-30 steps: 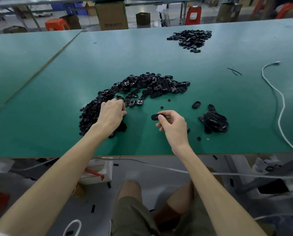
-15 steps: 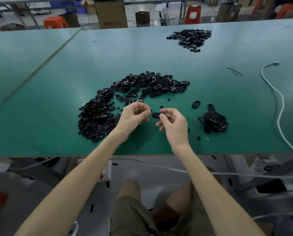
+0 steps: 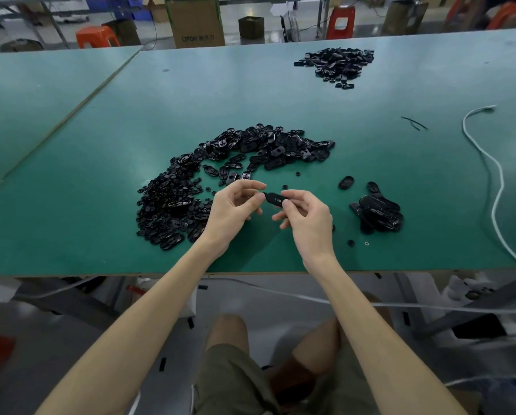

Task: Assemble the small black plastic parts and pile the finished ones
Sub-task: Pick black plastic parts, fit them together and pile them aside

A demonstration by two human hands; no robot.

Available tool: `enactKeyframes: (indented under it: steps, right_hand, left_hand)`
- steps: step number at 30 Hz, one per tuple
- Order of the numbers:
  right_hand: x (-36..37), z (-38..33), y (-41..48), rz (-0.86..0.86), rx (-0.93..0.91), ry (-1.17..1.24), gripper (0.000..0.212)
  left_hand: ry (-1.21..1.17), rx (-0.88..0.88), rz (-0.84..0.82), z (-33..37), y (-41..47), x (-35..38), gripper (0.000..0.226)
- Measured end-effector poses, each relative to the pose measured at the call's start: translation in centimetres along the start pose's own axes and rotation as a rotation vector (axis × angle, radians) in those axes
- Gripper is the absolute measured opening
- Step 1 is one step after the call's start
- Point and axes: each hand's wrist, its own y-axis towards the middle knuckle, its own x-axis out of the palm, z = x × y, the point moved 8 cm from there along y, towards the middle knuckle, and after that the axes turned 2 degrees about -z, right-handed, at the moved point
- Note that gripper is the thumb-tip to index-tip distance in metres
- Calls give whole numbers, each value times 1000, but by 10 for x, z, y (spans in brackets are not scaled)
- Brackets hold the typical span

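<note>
While right hand [image 3: 307,217] pinches it, glossy oval black part [image 3: 276,200]

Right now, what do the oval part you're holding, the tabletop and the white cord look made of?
Oval part: moulded black plastic, smooth, slightly glossy; it shows faint highlights.
Tabletop: green mat, probably rubber or vinyl, matte with soft sheen; tan edge suggests board beneath.
White cord: likely plastic-sheathed cable, smooth; it lies in loose curves.
</note>
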Motion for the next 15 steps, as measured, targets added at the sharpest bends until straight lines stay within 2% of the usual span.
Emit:
enactKeyframes:
  steps: [6, 15]
  right_hand:
    - [1, -1, -1, -5, 28, 96, 4]
    - [10, -2, -1, -112, -27, 6, 11]
  left_hand:
    - [-12, 19, 31, 1, 0, -2, 6]
    - [-44, 23, -71, 7, -1, 10, 8]
